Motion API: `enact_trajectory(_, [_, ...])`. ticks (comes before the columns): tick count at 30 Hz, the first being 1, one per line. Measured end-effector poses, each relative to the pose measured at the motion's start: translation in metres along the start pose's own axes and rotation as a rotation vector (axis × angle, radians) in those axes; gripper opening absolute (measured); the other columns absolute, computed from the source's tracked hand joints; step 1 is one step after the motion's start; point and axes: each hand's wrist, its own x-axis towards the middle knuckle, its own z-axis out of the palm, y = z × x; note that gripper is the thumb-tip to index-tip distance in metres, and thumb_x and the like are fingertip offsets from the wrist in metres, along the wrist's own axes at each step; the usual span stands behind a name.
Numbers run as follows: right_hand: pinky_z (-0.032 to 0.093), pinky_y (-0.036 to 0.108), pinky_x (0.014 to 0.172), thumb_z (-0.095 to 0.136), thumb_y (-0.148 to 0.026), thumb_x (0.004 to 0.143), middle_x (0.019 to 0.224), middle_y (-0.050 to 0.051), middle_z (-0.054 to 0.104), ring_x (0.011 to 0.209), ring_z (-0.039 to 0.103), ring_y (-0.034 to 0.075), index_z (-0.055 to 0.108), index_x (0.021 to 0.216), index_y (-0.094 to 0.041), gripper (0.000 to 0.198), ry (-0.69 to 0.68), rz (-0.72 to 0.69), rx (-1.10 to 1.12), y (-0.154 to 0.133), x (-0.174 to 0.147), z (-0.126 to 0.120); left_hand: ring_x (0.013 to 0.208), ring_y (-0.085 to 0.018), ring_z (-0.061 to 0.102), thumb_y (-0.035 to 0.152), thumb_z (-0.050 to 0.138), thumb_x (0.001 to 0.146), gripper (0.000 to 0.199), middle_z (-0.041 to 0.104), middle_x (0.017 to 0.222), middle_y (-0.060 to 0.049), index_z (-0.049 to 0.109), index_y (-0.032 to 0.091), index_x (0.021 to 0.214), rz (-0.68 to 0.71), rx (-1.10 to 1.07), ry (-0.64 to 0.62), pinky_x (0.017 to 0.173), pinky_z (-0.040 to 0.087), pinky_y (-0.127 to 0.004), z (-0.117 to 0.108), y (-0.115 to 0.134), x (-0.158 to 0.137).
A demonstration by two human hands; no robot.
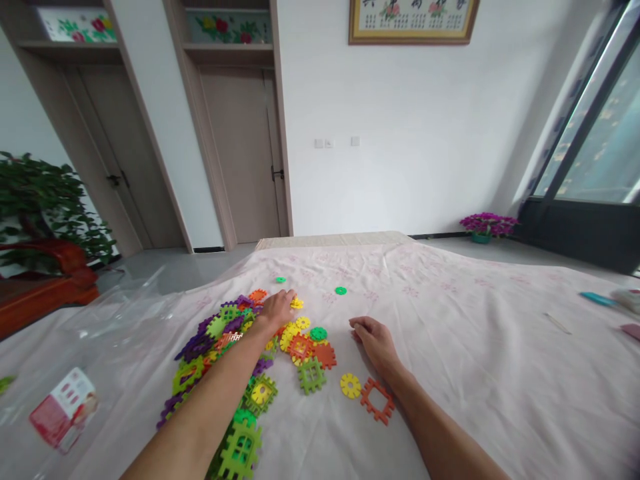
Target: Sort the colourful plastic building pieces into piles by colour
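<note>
My left hand (279, 312) reaches over the far edge of a pile of plastic building pieces, its fingers closed on a yellow notched disc (297, 303). The pile holds purple, green, orange and yellow pieces, partly hidden under my left forearm. Beside it lie a green notched disc (319, 334), an orange square piece (301, 347) and a light green square piece (312, 375). My right hand (374, 339) rests on the cloth with fingers curled in, nothing visible in them. Nearer me are a yellow disc (351, 385) and an orange square frame (377, 401).
A pale flowered cloth (475, 347) covers the surface. Two green discs, one (341, 291) farther right, lie beyond the pile. A clear plastic bag (115, 333) with a label spreads at left. At right are a thin white stick (558, 323) and a blue object (598, 299).
</note>
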Motion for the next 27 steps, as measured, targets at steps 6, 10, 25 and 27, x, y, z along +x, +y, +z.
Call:
enact_trajectory(6, [0.053, 0.031, 0.073, 0.053, -0.034, 0.080, 0.089, 0.005, 0.074, 0.074, 0.069, 0.020, 0.072, 0.097, -0.017, 0.031, -0.003, -0.006, -0.005, 0.002, 0.001, 0.000, 0.095, -0.020, 0.067, 0.017, 0.054, 0.081, 0.024, 0.073, 0.099, -0.004, 0.061, 0.026, 0.101, -0.085, 0.001, 0.061, 0.076, 0.046, -0.027, -0.026, -0.023, -0.030])
enact_trajectory(10, [0.053, 0.031, 0.074, 0.053, -0.035, 0.080, 0.090, 0.006, 0.075, 0.076, 0.069, 0.020, 0.073, 0.097, -0.018, 0.031, -0.005, -0.019, 0.000, 0.004, 0.001, 0.001, 0.089, -0.021, 0.068, 0.023, 0.058, 0.077, 0.021, 0.074, 0.094, -0.002, 0.064, 0.027, 0.097, -0.161, 0.005, 0.054, 0.070, 0.044, -0.027, -0.049, -0.045, -0.048])
enact_trajectory(25, [0.053, 0.030, 0.073, 0.053, -0.036, 0.080, 0.090, 0.006, 0.075, 0.074, 0.068, 0.019, 0.072, 0.097, -0.018, 0.031, -0.001, -0.018, -0.017, 0.006, 0.003, 0.001, 0.135, -0.029, 0.047, 0.070, 0.049, 0.080, 0.073, 0.053, 0.146, -0.010, 0.050, 0.027, 0.140, 0.182, 0.007, -0.193, 0.111, 0.034, -0.040, -0.032, -0.013, -0.036])
enact_trajectory(27, [0.053, 0.030, 0.073, 0.053, -0.036, 0.079, 0.090, 0.006, 0.075, 0.074, 0.068, 0.019, 0.073, 0.096, -0.018, 0.031, -0.003, -0.005, -0.002, 0.004, 0.003, 0.001, 0.142, -0.031, 0.039, 0.072, 0.050, 0.078, 0.077, 0.043, 0.154, -0.010, 0.048, 0.028, 0.142, 0.168, 0.015, -0.228, 0.114, 0.030, -0.044, -0.019, -0.008, -0.025])
